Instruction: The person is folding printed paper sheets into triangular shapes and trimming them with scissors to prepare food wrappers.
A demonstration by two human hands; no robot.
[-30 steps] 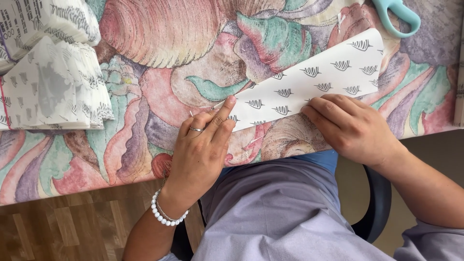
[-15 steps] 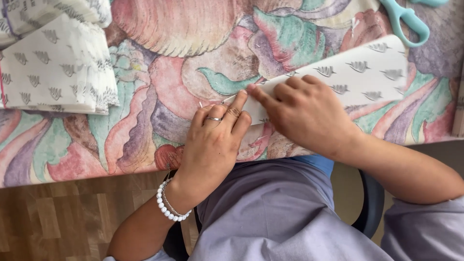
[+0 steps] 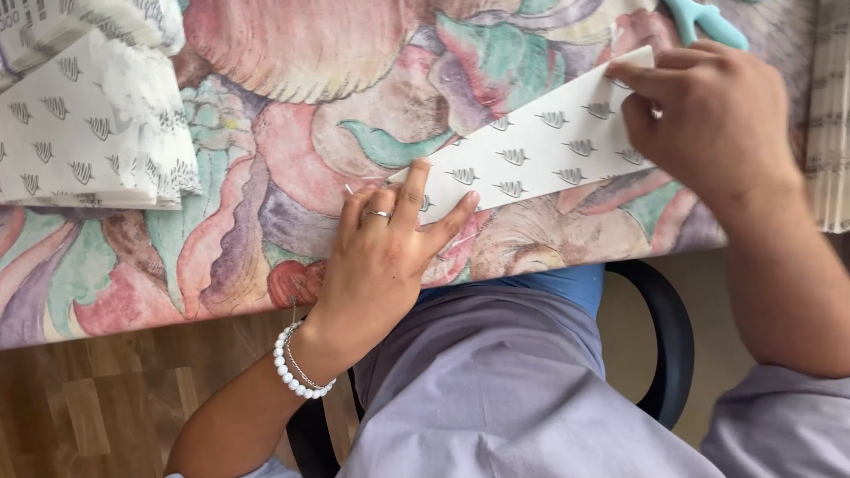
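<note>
A long folded strip of white paper (image 3: 531,155) with small grey leaf prints lies slantwise on a flowered tablecloth (image 3: 292,142). My left hand (image 3: 390,248), with a ring and a white bead bracelet, lies flat on the strip's near left end, fingers spread. At the strip's far right end my right hand (image 3: 708,124) presses down with curled fingers, the fingertips on the paper's upper edge.
A stack of the same printed paper (image 3: 88,133) lies at the far left. Teal-handled scissors (image 3: 704,18) rest at the top right, just beyond my right hand. More folded paper (image 3: 830,115) sits at the right edge. A black chair and wooden floor show below the table's edge.
My right hand has slid along the strip from its left end, beside my left hand, out to the far right end. My left hand has stayed on the left end.
</note>
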